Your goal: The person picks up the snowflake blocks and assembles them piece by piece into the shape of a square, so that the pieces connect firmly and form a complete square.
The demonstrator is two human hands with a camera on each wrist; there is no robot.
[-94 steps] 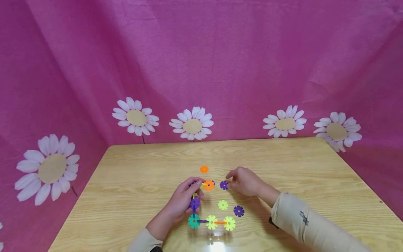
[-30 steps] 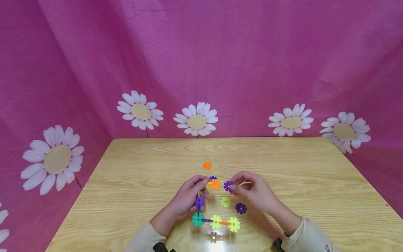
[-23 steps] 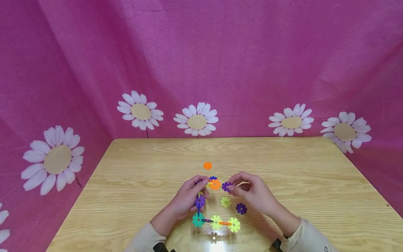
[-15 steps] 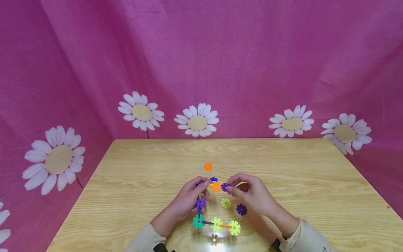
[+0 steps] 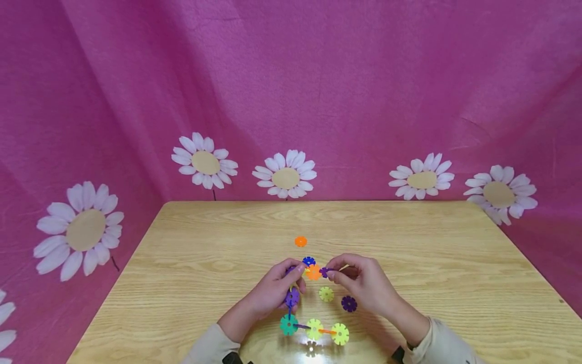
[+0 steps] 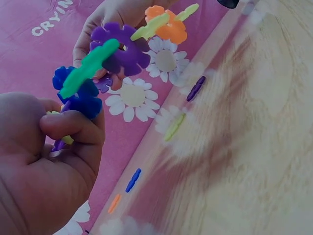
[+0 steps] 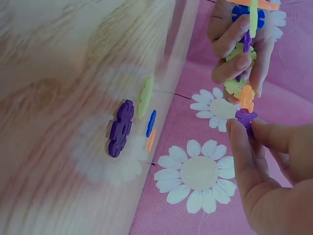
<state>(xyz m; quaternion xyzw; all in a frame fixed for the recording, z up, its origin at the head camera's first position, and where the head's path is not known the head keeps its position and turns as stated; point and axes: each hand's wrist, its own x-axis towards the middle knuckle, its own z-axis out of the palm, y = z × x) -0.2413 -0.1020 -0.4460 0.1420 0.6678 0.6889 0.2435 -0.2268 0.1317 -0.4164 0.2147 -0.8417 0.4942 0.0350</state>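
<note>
My left hand point(image 5: 273, 290) grips a chain of notched plastic snowflake discs, its thumb and fingers covering part of it. From that hand the chain runs toward me through a purple disc point(image 5: 292, 297) and a green disc point(image 5: 288, 324), then right to two yellow discs point(image 5: 314, 329). At its far end, an orange disc point(image 5: 313, 272) sticks out to the right of my left fingertips. Between thumb and fingertips, my right hand point(image 5: 366, 283) pinches a small purple disc point(image 7: 245, 119), its edge right at the orange disc's rim. The chain hangs above the table in both wrist views.
Loose discs lie on the wooden table point(image 5: 204, 242): orange point(image 5: 300, 241) farthest away, blue point(image 5: 308, 261) just behind the chain, yellow point(image 5: 326, 294) and dark purple point(image 5: 349, 304) between and below my hands. A pink daisy-printed cloth point(image 5: 350, 101) hangs around the table.
My right hand has taken the purple disc and brought it left to the orange disc, turning it more edge-on. My left hand keeps its grip on the chain, whose near end sits slightly lower in view.
</note>
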